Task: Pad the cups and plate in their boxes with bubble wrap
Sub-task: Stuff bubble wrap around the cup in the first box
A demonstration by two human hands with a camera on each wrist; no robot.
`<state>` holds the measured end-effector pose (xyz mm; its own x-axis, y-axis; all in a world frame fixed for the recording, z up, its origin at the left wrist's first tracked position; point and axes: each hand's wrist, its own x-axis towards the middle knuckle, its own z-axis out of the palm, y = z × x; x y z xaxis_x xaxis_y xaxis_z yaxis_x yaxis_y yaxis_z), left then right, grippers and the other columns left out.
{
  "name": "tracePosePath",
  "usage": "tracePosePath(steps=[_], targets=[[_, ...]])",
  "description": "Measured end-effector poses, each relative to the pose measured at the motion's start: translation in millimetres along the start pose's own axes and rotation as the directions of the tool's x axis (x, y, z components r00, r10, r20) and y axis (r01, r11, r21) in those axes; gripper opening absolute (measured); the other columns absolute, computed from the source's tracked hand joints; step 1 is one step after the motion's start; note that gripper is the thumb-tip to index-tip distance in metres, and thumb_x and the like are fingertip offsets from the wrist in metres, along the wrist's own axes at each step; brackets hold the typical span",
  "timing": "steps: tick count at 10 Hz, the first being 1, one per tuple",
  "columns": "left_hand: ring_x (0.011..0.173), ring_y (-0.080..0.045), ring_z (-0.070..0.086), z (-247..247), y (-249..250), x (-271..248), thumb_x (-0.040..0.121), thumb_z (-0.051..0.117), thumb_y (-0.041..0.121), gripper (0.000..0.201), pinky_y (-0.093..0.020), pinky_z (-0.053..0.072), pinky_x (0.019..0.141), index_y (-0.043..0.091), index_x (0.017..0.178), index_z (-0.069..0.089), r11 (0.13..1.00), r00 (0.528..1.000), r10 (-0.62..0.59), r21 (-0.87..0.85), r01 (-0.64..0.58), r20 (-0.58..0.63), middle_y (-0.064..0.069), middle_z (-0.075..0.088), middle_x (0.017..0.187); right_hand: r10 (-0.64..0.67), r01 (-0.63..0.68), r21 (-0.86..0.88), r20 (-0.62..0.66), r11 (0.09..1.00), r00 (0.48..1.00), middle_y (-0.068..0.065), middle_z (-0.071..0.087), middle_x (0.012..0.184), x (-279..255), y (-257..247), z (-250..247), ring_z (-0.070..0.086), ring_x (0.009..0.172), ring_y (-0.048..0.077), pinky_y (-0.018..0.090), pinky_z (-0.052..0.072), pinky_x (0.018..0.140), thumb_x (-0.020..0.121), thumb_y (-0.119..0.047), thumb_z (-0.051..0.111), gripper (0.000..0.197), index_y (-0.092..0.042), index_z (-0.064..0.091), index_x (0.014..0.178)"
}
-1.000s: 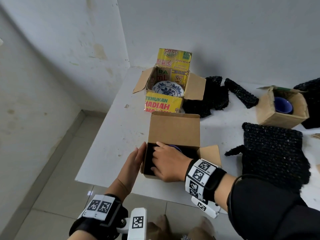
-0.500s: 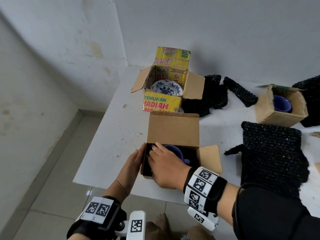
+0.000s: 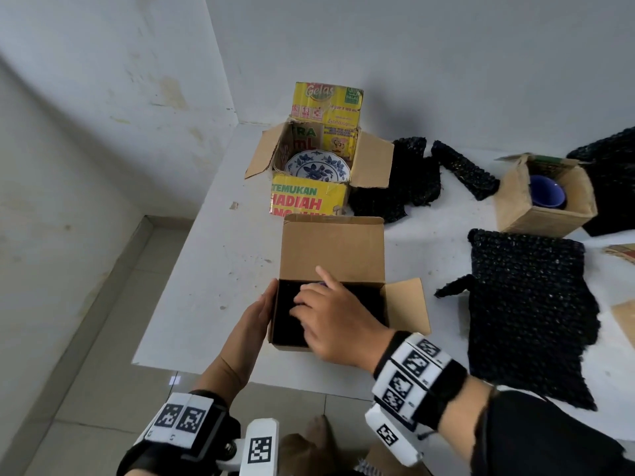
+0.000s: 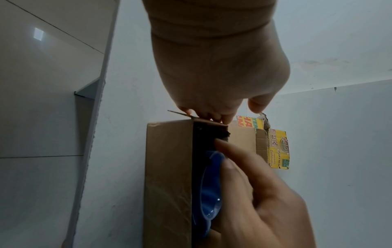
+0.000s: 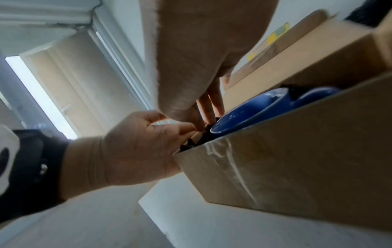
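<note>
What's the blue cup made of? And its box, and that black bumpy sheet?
The blue cup looks like glazed ceramic: smooth, with bright glints, though glossy plastic is possible. The box is matte brown cardboard with folded flaps and clear tape. The black sheet seems bubble wrap, by its rows of shiny bumps.

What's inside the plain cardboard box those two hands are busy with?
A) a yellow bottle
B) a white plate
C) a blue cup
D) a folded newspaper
C: both wrist views show a blue cup nestled in black padding inside the box.
</note>
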<state>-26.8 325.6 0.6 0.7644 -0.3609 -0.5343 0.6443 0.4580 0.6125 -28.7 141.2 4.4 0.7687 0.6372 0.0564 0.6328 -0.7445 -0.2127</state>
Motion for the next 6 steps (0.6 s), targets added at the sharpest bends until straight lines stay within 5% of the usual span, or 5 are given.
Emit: tracePosePath(steps=[1,2,3,4,6], targets=[[0.089,0.022,0.055,18,-14,1,0.104,0.024,0.027,0.029,0.003,0.039,0.077,0.03,0.114,0.051,0.855,0.975,0.216,0.474,-0.21,0.043,0.029,0.063,0.095,0.18,-0.169,0.101,-0.107,0.98,0.978,0.007,0.064,0.107,-23,6,-7,0.058,0.099,0.024,0.044,0.046,0.097,0.084,-0.025,0.039,0.042,-0.006,0.063,0.112],[0.089,0.02,0.057,26,-15,4,0.104,0.019,0.025,0.038,-0.01,0.039,0.088,0.031,0.102,0.056,0.846,0.974,0.225,0.488,-0.213,0.036,0.028,0.067,0.09,0.368,-0.359,0.13,-0.05,0.924,0.928,0.011,0.058,0.118,-37,10,-9,0.056,0.104,0.025,0.037,0.052,0.084,0.089,-0.039,0.029,0.06,-0.002,0.046,0.133],[0.124,0.001,0.048,5,-22,13,0.104,0.02,0.036,0.041,-0.031,0.031,0.112,0.03,0.132,0.049,0.813,0.975,0.223,0.547,-0.201,0.027,0.014,0.057,0.131,0.438,-0.448,0.134,0.102,0.884,0.893,0.009,0.04,0.137,-42,12,-2,0.045,0.118,0.022,0.026,0.042,0.084,0.096,-0.05,0.026,0.07,-0.007,0.012,0.149],[0.138,-0.01,0.034,-13,-29,19,0.103,0.02,0.042,0.045,-0.043,0.022,0.117,0.03,0.145,0.033,0.767,0.975,0.222,0.612,-0.192,0.028,0.008,0.04,0.148,0.485,-0.512,0.156,0.182,0.844,0.855,0.006,0.039,0.135,-38,11,5,0.047,0.112,0.02,0.024,0.035,0.071,0.097,-0.052,0.028,0.074,-0.013,-0.004,0.15],[0.139,-0.006,0.03,-12,-28,18,0.098,0.025,0.051,0.052,-0.042,0.018,0.118,0.032,0.146,0.03,0.746,0.976,0.218,0.645,-0.166,0.0,0.011,0.036,0.15,0.513,-0.538,0.094,0.206,0.837,0.834,0.009,0.051,0.125,-30,13,3,0.052,0.105,0.023,0.032,0.041,0.074,0.097,-0.053,0.025,0.07,-0.015,0.0,0.15]])
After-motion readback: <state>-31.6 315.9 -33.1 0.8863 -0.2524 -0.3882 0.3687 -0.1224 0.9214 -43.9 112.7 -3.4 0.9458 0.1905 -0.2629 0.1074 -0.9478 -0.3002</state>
